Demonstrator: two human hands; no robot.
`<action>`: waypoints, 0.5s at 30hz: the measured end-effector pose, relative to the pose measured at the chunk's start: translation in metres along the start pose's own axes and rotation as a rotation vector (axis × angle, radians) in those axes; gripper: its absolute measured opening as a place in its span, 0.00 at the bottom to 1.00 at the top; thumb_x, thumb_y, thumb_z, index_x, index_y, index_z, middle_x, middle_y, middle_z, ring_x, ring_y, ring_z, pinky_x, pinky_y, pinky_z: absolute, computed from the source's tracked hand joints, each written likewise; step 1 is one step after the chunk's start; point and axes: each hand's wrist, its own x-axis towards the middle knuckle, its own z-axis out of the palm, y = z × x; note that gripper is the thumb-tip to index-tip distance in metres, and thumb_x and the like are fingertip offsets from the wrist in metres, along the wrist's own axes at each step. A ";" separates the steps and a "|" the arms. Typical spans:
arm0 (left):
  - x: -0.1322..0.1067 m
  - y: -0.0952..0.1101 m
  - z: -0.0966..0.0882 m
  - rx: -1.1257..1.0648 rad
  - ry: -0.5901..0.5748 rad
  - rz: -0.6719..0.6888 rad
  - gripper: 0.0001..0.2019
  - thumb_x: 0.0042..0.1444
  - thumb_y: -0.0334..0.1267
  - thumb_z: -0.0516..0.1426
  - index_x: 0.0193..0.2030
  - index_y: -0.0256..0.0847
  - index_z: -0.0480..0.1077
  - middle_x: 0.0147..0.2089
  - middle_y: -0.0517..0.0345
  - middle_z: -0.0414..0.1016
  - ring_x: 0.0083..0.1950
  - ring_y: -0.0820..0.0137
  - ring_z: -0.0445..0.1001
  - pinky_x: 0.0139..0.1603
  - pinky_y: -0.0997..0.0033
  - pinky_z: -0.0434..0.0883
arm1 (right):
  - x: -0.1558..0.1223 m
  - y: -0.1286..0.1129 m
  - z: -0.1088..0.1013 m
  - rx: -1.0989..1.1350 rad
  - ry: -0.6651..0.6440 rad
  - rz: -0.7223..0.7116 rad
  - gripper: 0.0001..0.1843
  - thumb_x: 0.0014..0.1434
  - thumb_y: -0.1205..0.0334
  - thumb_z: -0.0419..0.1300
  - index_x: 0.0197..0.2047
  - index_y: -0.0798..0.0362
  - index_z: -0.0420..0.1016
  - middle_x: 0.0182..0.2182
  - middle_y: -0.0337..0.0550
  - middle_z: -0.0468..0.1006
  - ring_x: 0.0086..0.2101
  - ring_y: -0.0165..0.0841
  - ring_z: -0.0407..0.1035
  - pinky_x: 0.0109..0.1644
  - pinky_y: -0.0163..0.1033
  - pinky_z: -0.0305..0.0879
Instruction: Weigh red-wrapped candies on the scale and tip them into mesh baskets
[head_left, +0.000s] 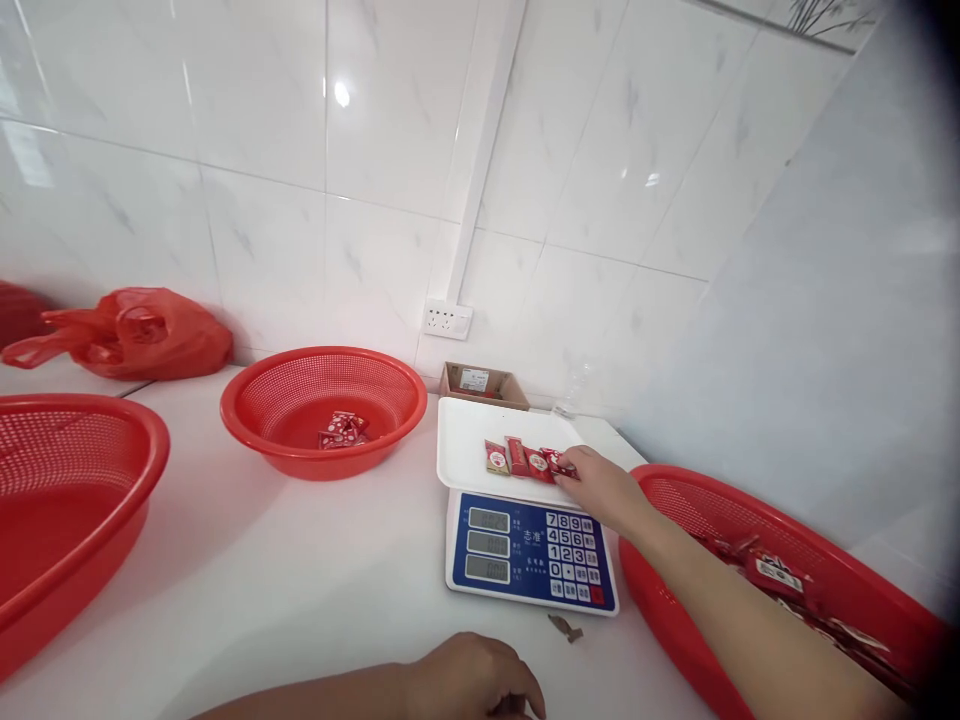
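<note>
My right hand (597, 482) reaches over the white tray (465, 440) of a digital scale (529, 550), its thumb and fingers closed on a small red-and-white packet (552, 460). Left of it in a row lie a red packet (535, 463), a narrow red packet (517, 456) and a red-and-gold packet (496, 458). At the bottom edge, my left hand (480, 672) is low over the white table in front of the scale. Its fingers are curled in, nothing shows in them, and the frame cuts off their tips.
A red basket (660, 590) holding many packets stands right of the scale. Another red basket (322, 462) with several packets is to the left, and a third (82, 560) lies further left. Behind are a cardboard box (480, 384) and a red plastic bag (161, 335). A brown scrap (564, 628) lies before the scale.
</note>
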 end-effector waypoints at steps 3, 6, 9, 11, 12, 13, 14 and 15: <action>0.001 -0.002 0.001 0.026 -0.003 0.016 0.11 0.55 0.38 0.57 0.44 0.40 0.74 0.36 0.54 0.76 0.35 0.70 0.74 0.37 0.78 0.69 | 0.001 0.006 -0.002 0.093 -0.047 -0.019 0.11 0.58 0.56 0.51 0.35 0.50 0.72 0.44 0.42 0.75 0.42 0.36 0.69 0.40 0.37 0.62; 0.001 -0.004 0.002 0.027 -0.007 0.032 0.12 0.55 0.38 0.56 0.45 0.40 0.74 0.36 0.54 0.76 0.34 0.70 0.74 0.36 0.78 0.69 | 0.003 0.010 -0.005 0.153 -0.041 -0.003 0.15 0.60 0.56 0.47 0.38 0.50 0.74 0.47 0.44 0.74 0.48 0.37 0.67 0.49 0.40 0.62; 0.002 -0.007 0.004 0.023 -0.003 0.049 0.12 0.55 0.39 0.56 0.44 0.39 0.74 0.36 0.54 0.76 0.34 0.70 0.73 0.35 0.78 0.69 | 0.005 0.005 -0.004 0.184 -0.001 0.032 0.22 0.61 0.54 0.45 0.52 0.55 0.69 0.56 0.51 0.66 0.57 0.39 0.58 0.59 0.43 0.54; 0.003 -0.008 0.005 0.024 0.008 0.058 0.11 0.55 0.39 0.56 0.44 0.39 0.74 0.35 0.54 0.77 0.33 0.71 0.73 0.35 0.78 0.68 | 0.007 -0.004 0.001 0.187 -0.013 0.057 0.29 0.61 0.49 0.45 0.60 0.56 0.61 0.62 0.53 0.55 0.62 0.41 0.46 0.63 0.47 0.47; 0.003 -0.009 0.006 0.025 0.015 0.060 0.11 0.55 0.39 0.57 0.44 0.39 0.74 0.35 0.54 0.77 0.33 0.71 0.73 0.35 0.78 0.68 | 0.008 -0.010 0.003 0.183 -0.031 0.062 0.32 0.61 0.47 0.44 0.63 0.54 0.57 0.64 0.52 0.50 0.64 0.43 0.39 0.64 0.50 0.44; 0.003 -0.009 0.006 0.026 0.020 0.061 0.11 0.55 0.38 0.57 0.43 0.40 0.74 0.35 0.55 0.77 0.33 0.71 0.73 0.35 0.79 0.68 | 0.009 -0.017 0.006 0.175 -0.052 0.061 0.33 0.61 0.44 0.43 0.65 0.51 0.54 0.66 0.51 0.46 0.64 0.45 0.34 0.64 0.54 0.42; 0.004 -0.009 0.006 0.026 0.022 0.060 0.11 0.55 0.38 0.57 0.43 0.40 0.74 0.35 0.56 0.77 0.33 0.71 0.73 0.35 0.79 0.68 | 0.010 -0.023 0.009 0.164 -0.074 0.052 0.34 0.60 0.41 0.42 0.65 0.48 0.51 0.66 0.48 0.43 0.64 0.46 0.31 0.63 0.59 0.40; 0.004 -0.009 0.006 0.024 0.019 0.057 0.11 0.55 0.39 0.57 0.44 0.41 0.74 0.35 0.56 0.77 0.33 0.71 0.73 0.36 0.79 0.68 | 0.011 -0.030 0.011 0.150 -0.095 0.042 0.35 0.60 0.39 0.40 0.66 0.45 0.49 0.67 0.47 0.41 0.64 0.47 0.28 0.62 0.62 0.39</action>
